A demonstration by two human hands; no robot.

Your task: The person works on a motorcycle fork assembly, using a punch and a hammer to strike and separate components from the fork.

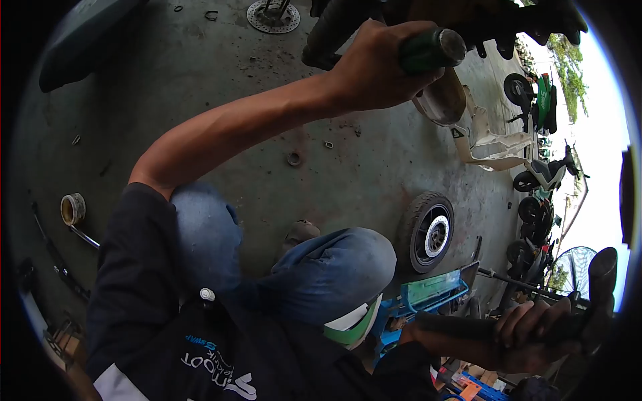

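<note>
My left hand (374, 70) reaches up at the top middle, its fingers wrapped round a green-handled screwdriver (428, 51). The butt of the handle faces me; its far end is hidden behind my hand and a dark vehicle part (495, 23). Whether the tip touches that part I cannot tell. Low on the right, my right hand (538, 331) is closed round the dark handle of a hammer (603, 277), held off to the side with its head raised. The hammer is apart from the screwdriver.
A wheel with a brake disc (428, 234) lies on the floor beside my knee. Near it are a blue metal toolbox (424, 294) and pale body panels (491, 144). Scooters (545, 103) stand along the right. A tin (73, 208) and a metal ring (293, 158) lie on the floor.
</note>
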